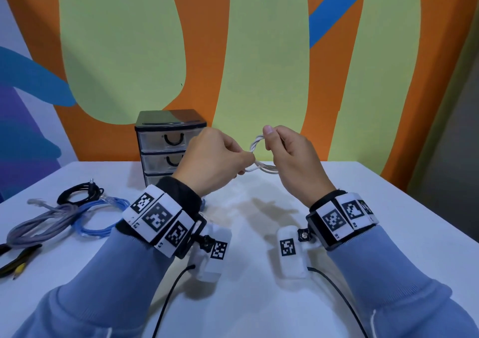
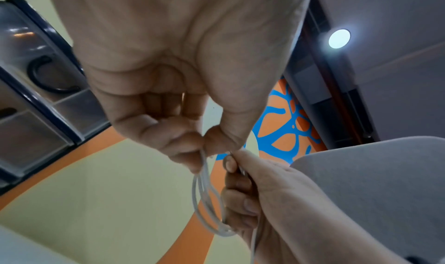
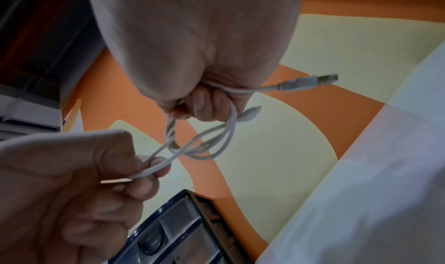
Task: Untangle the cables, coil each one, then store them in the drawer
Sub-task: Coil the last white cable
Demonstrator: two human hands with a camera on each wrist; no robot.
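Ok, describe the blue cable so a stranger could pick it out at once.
Start at the drawer unit at the white table's back edge, then look nearer, to its left. The blue cable lies looped beside a grey cable and black cable; only it is bright blue.

The left hand [image 1: 212, 156] covers the right part of the drawer unit [image 1: 166, 140], hiding the ends of its upper two drawer fronts, and the wrist band hides most of the lowest drawer. Where the white cable [image 1: 256, 143] runs inside either fist cannot be traced (the right hand [image 1: 293, 156] swallows much of the coil). At the head view's left edge, the grey cable [image 1: 39, 223] and a yellow-tipped black lead [image 1: 18, 262] are cut off.
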